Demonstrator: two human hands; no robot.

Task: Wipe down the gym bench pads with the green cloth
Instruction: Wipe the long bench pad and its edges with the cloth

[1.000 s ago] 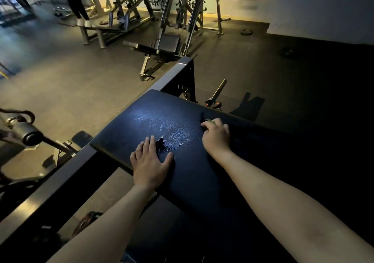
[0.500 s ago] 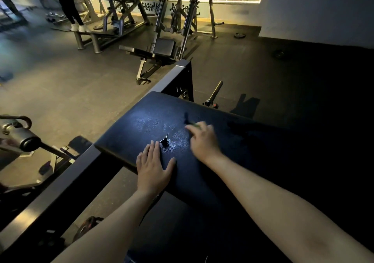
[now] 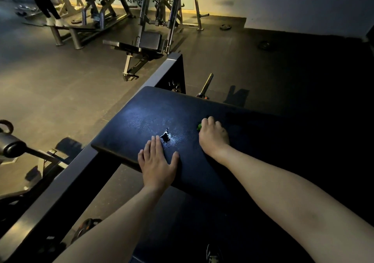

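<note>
We noted right hand [image 3: 213, 136] fingers curled on green cloth [image 3: 199, 126], pad [image 3: 141, 113] unwiped stretch lying leftward; left hand [image 3: 156, 161] flat, fingers spread.

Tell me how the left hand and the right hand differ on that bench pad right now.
The left hand lies flat with fingers straight and holds nothing; the right hand has its fingers curled over the green cloth. The left sits near the pad's front edge, the right farther in. Both rest on the dark bench pad.
</note>
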